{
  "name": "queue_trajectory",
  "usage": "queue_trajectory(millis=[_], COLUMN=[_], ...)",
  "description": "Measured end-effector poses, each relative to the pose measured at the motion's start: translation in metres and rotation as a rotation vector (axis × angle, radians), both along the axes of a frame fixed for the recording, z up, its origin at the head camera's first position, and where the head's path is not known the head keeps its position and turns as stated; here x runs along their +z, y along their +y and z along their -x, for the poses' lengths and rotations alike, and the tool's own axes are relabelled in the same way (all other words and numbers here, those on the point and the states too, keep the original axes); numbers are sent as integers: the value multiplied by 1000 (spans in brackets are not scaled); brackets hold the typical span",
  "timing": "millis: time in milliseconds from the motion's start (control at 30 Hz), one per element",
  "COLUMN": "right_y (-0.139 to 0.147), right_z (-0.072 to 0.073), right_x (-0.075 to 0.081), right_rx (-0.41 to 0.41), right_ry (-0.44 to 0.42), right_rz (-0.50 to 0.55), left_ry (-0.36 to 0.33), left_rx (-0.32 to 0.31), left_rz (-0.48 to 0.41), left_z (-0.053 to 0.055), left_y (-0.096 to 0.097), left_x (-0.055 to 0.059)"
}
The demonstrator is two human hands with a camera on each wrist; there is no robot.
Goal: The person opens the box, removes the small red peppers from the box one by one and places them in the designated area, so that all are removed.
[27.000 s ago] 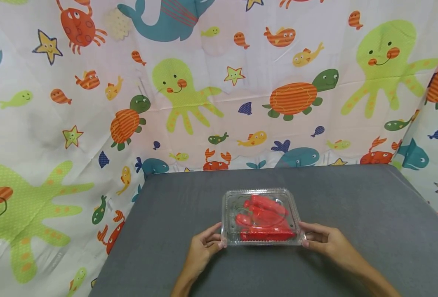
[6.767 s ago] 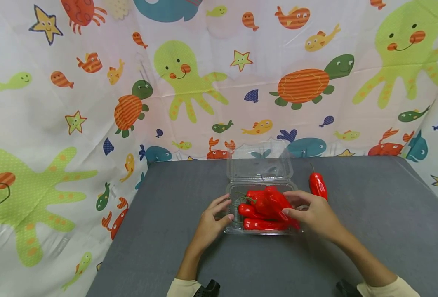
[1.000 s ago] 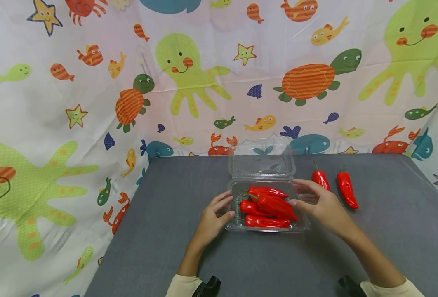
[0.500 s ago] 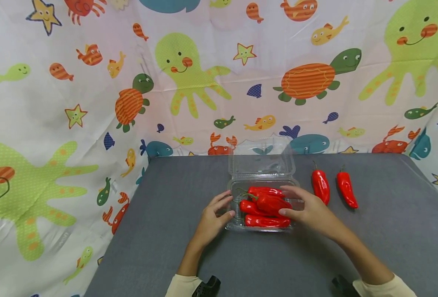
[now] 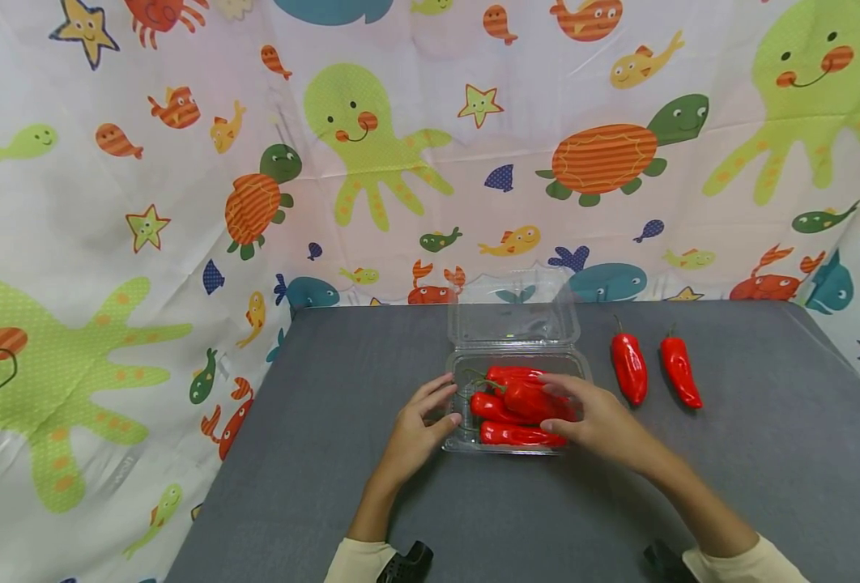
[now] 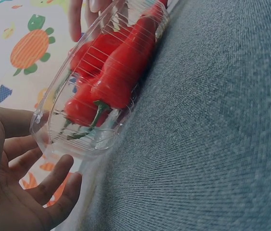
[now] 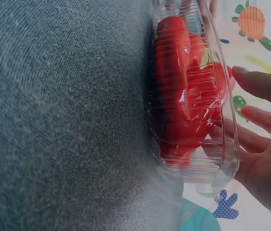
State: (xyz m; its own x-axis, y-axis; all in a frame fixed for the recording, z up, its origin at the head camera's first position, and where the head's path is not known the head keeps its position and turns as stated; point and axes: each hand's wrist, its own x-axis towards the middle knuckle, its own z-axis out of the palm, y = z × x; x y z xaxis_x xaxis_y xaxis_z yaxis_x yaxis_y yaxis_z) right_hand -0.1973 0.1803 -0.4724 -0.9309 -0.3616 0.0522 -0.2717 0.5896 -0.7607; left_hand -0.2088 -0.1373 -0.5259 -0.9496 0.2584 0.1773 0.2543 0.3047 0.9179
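cream sleeves (image 5: 360, 560) sit beside black devices (image 5: 406, 564) (one per wrist).

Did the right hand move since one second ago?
Yes: the right hand moved left, from the right edge of the container to its peppers.

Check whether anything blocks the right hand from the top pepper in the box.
Nothing visible does. The lid stands open at the back of the box, and the right hand is over the box's right side, beside the top pepper. The left hand is at the left side, out of the way.
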Motion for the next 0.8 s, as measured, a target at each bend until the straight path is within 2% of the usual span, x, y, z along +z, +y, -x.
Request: queue_trajectory(millis=[367,600,800], right_y=[-4,-8,-9], right_z=[2,1,1], right_x=[-7,-10,-11], right_rx=[7,44,48], right_ry=[79,162,159], right_rz=[-103,-109,-160], left_ry=[8,3,-3], left_rx=[-3,-1,2], left_rz=[4,-2,0], left_z=[1,1,0], left_y=[0,0,0], left_x=[0,-1,-1])
